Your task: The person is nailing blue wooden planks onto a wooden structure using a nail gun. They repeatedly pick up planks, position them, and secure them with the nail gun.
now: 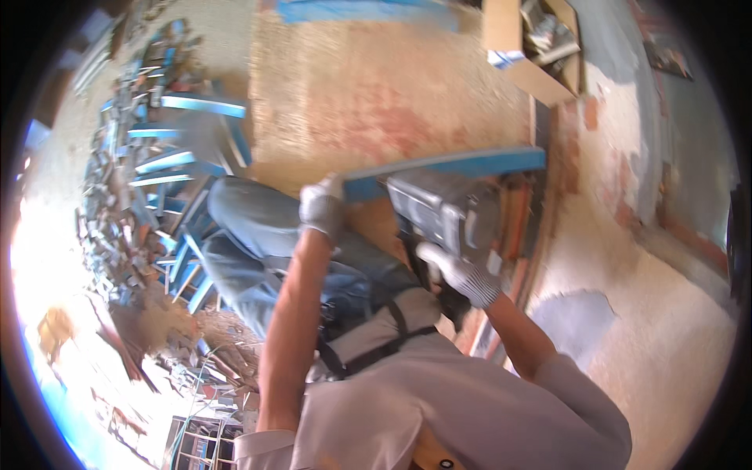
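Note:
My left hand (pixel 322 207), in a white knit glove, is closed on the left end of a long blue metal bar (pixel 489 162). The bar stretches rightward, passing just behind a bulky grey and black cut-off saw (pixel 429 205). At the near side of that saw, my gloved right hand (pixel 464 276) is wrapped round its handle, most of which the hand hides. Motion blur softens the saw's outline, and I cannot make out its blade or whether it touches the bar.
Cut blue pieces (pixel 168 160) lie heaped at the left beside my legs. A cardboard box (pixel 505 35) holding metal scraps stands at the far right. Another blue bar (pixel 360 11) lies at the far edge. A rough wall (pixel 674 141) rises on the right.

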### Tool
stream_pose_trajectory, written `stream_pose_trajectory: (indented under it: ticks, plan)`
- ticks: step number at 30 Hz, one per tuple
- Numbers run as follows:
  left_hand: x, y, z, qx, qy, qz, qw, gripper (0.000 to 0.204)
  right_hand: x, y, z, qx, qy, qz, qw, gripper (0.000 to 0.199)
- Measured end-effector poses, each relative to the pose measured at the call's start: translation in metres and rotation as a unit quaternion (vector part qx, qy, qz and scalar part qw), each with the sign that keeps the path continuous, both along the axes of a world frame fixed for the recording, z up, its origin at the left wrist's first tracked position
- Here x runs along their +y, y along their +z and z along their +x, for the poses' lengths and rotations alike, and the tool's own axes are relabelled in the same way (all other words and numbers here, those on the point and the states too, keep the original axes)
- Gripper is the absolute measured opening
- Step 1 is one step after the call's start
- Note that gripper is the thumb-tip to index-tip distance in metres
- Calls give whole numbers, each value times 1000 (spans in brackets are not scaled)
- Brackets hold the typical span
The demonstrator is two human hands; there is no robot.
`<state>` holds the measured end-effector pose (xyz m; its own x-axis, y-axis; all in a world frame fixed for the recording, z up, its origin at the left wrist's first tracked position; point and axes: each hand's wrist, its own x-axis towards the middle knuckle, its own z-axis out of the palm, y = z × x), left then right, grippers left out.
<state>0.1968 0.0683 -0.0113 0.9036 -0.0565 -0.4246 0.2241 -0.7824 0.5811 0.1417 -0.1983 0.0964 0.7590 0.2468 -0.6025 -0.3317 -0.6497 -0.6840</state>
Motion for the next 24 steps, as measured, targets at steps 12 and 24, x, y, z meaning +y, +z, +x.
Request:
stream_pose_trajectory:
  ticks: [12, 24]
  plan:
    - [207, 22, -16, -253, 104, 81, 958, 51, 18, 29, -9, -55, -12, -220, 974, 79]
    - [243, 48, -68, -207, 438, 87, 870, 39, 38, -35, -30, -42, 49, -219, 974, 97]
